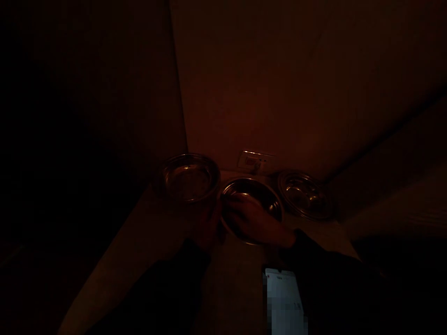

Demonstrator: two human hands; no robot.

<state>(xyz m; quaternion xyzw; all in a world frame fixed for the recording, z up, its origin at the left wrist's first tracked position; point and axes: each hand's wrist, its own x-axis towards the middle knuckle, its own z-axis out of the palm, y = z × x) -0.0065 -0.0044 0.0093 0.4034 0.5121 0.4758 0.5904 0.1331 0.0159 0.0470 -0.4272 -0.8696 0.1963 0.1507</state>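
Note:
The scene is very dark. Three shiny steel bowls stand on a pale counter near a wall corner. My right hand (256, 221) lies inside the middle bowl (268, 195), fingers bent against its inner surface. My left hand (208, 228) rests at that bowl's left rim, just under the left bowl (188, 179); its fingers are lost in shadow. A third bowl (305, 195) sits apart to the right. Dark sleeves cover both forearms.
A lit phone screen (284, 300) glows low in the view. On the wall behind the bowls is a switch plate (254, 161). The counter (139, 242) runs toward me, with darkness off its left edge and a dark shape at the right.

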